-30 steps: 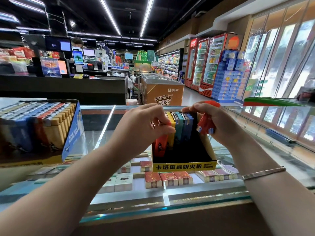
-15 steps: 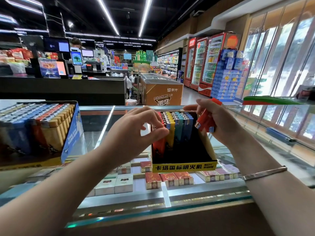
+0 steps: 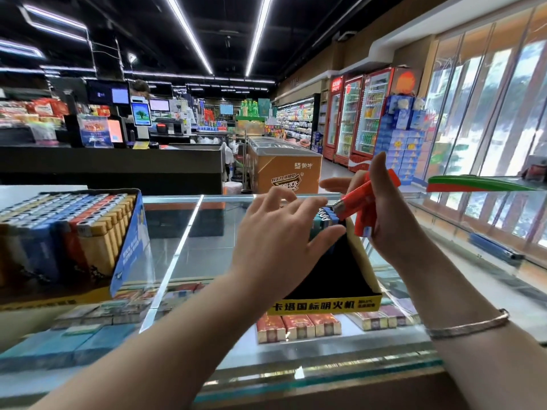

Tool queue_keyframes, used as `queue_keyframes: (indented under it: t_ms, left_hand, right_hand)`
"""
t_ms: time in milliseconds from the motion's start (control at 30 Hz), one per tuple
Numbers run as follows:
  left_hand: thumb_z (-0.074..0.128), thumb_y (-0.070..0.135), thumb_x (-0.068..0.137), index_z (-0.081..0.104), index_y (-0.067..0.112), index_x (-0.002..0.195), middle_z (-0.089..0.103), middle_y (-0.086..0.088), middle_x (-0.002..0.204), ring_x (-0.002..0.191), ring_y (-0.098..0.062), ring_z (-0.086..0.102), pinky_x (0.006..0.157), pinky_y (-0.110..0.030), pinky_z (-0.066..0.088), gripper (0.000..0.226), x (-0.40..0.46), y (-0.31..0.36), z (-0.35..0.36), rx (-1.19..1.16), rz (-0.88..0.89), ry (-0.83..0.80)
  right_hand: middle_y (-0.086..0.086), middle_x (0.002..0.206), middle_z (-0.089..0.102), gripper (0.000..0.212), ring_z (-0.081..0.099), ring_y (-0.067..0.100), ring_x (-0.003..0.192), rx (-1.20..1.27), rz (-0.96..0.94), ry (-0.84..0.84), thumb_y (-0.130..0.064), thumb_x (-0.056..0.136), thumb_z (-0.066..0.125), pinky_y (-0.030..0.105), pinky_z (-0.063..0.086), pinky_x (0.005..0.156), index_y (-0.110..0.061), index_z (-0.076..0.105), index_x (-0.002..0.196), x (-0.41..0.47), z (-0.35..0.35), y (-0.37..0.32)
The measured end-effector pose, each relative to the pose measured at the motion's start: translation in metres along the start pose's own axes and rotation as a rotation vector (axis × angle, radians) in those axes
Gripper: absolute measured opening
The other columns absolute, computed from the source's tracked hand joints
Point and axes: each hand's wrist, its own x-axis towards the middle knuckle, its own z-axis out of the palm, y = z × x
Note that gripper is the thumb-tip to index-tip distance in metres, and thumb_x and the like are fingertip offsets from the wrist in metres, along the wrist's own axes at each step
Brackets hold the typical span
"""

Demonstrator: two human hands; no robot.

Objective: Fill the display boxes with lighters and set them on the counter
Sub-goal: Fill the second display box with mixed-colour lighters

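A black display box [image 3: 331, 279] with a yellow front strip stands on the glass counter [image 3: 189, 232]. A row of lighters [image 3: 324, 217] stands at its back; most of the box's black inside shows. My left hand [image 3: 278, 244] hovers over the box with fingers spread, and it holds nothing. My right hand [image 3: 381, 214] is just right of the box and grips a few red lighters [image 3: 365, 199], one tilted toward the left hand. At the left stands a second display box [image 3: 127, 247], packed with rows of blue, red and yellow lighters.
Cigarette packs [image 3: 299, 325] lie under the counter glass. A green and red strip [image 3: 473, 183] juts in at the right over a glass shelf. Behind are a black checkout desk [image 3: 118, 167], an orange freezer [image 3: 284, 170] and drink fridges.
My left hand let go of the red lighter it was pushing into the row and opened, moving right. My right hand rose and tilted one red lighter toward it.
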Motion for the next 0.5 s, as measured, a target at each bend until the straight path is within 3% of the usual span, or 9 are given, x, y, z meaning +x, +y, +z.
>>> queue_keyframes:
  t_ms: [100, 167, 233, 300, 367, 433, 500]
  left_hand:
    - [0.047, 0.056, 0.087, 0.065, 0.025, 0.111, 0.071, 0.007, 0.094, 0.106, -0.019, 0.054, 0.087, -0.034, 0.037, 0.043, 0.006, 0.008, 0.005, -0.063, -0.031, 0.016]
    - [0.06, 0.046, 0.084, 0.066, 0.025, 0.108, 0.072, 0.006, 0.091, 0.101, -0.02, 0.056, 0.085, -0.033, 0.036, 0.032, 0.009, 0.01, 0.007, -0.135, -0.044, 0.063]
    - [0.066, 0.037, 0.082, 0.064, 0.024, 0.107, 0.071, 0.005, 0.09, 0.098, -0.02, 0.059, 0.084, -0.032, 0.037, 0.029, 0.008, 0.007, 0.008, -0.218, -0.074, 0.092]
    - [0.068, 0.032, 0.081, 0.058, 0.024, 0.109, 0.07, 0.008, 0.092, 0.096, -0.018, 0.062, 0.082, -0.032, 0.04, 0.031, 0.008, 0.005, 0.005, -0.332, -0.089, 0.09]
    - [0.067, 0.03, 0.079, 0.06, 0.027, 0.108, 0.065, 0.015, 0.09, 0.093, -0.016, 0.062, 0.076, -0.03, 0.045, 0.03, 0.008, 0.004, 0.002, -0.387, -0.047, 0.082]
    - [0.069, 0.025, 0.076, 0.067, 0.027, 0.105, 0.062, 0.016, 0.089, 0.093, -0.017, 0.06, 0.074, -0.031, 0.047, 0.029, 0.008, 0.001, -0.001, -0.366, 0.041, 0.064]
    - [0.072, 0.021, 0.075, 0.07, 0.025, 0.105, 0.069, 0.008, 0.092, 0.094, -0.018, 0.06, 0.074, -0.033, 0.051, 0.03, 0.007, -0.002, -0.002, -0.349, 0.092, 0.059]
  right_hand:
    - [0.018, 0.108, 0.067, 0.054, 0.064, 0.038, 0.096, -0.022, -0.004, -0.063, -0.061, 0.078, 0.037, 0.042, 0.054, 0.083, -0.01, 0.053, 0.07, -0.004, 0.004, -0.002]
    - [0.025, 0.107, 0.065, 0.05, 0.065, 0.038, 0.097, -0.07, -0.01, -0.09, -0.066, 0.074, 0.041, 0.045, 0.053, 0.084, -0.023, 0.065, 0.065, -0.006, 0.008, -0.004]
    - [0.02, 0.097, 0.067, 0.044, 0.067, 0.027, 0.088, -0.095, -0.03, -0.131, -0.069, 0.069, 0.045, 0.037, 0.055, 0.079, -0.032, 0.069, 0.063, -0.008, 0.008, -0.005]
    - [0.003, 0.079, 0.068, 0.043, 0.067, 0.013, 0.077, -0.103, -0.03, -0.156, -0.071, 0.067, 0.049, 0.029, 0.052, 0.074, -0.033, 0.069, 0.064, -0.009, 0.007, -0.005]
    - [-0.002, 0.071, 0.067, 0.048, 0.066, 0.01, 0.075, -0.089, -0.024, -0.191, -0.073, 0.065, 0.05, 0.024, 0.051, 0.072, -0.029, 0.07, 0.071, -0.009, 0.005, -0.005]
    - [0.017, 0.09, 0.068, 0.066, 0.066, 0.024, 0.091, -0.09, -0.019, -0.223, -0.076, 0.065, 0.051, 0.03, 0.051, 0.081, -0.016, 0.071, 0.087, -0.007, 0.003, -0.003]
    - [0.025, 0.103, 0.064, 0.064, 0.064, 0.03, 0.099, -0.08, -0.025, -0.254, -0.076, 0.065, 0.049, 0.034, 0.048, 0.087, -0.019, 0.071, 0.083, -0.008, 0.004, -0.004]
